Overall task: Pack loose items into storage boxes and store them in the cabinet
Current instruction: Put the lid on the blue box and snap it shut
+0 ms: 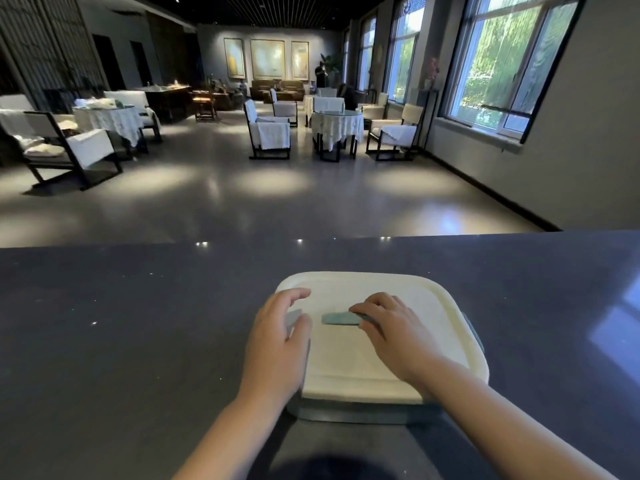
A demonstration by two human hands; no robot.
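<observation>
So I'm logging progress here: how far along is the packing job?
Done: the white lid sits on the storage box on the dark counter. In hand: both hands are on the lid, the left hand at its edge, the right hand at the blue handle. Left: storing it; no cabinet in view.

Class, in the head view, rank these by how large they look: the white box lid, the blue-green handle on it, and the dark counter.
1. Dark counter
2. White box lid
3. Blue-green handle, partly covered by the right hand
</observation>
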